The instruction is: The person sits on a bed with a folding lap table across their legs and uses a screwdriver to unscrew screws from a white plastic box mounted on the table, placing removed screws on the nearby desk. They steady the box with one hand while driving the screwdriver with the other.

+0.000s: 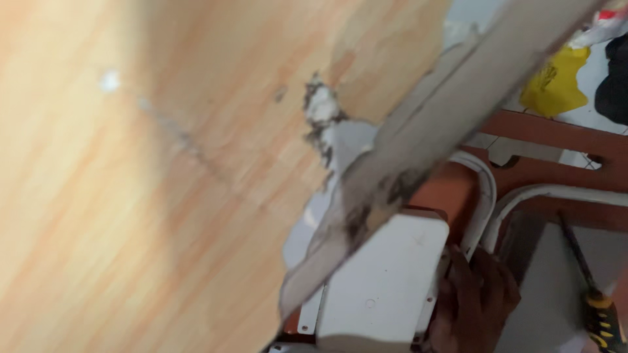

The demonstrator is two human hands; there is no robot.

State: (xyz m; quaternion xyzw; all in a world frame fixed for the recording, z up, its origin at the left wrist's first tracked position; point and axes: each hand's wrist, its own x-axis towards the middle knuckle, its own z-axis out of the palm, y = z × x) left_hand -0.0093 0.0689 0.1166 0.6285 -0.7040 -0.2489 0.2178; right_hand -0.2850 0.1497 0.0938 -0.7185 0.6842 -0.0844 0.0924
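A hand (474, 297) grips a white box (386, 281) beside a screwdriver (592, 287).

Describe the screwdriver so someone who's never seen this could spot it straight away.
Start at the big worn wooden board filling the left, then go to the white rectangular plastic box at bottom centre beside a hand. Right of that, in the bottom corner, lies the screwdriver: thin dark shaft, the only yellow-and-black striped handle.

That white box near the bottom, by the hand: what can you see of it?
The white box looks like smooth plastic, rectangular with rounded corners, its flat face turned to the camera and tilted. A small round mark sits low on the face. It lies under the worn edge of a wooden board, which hides its upper left part. A hand touches its right side; which hand cannot be told. White curved conduit runs just above and right of it.
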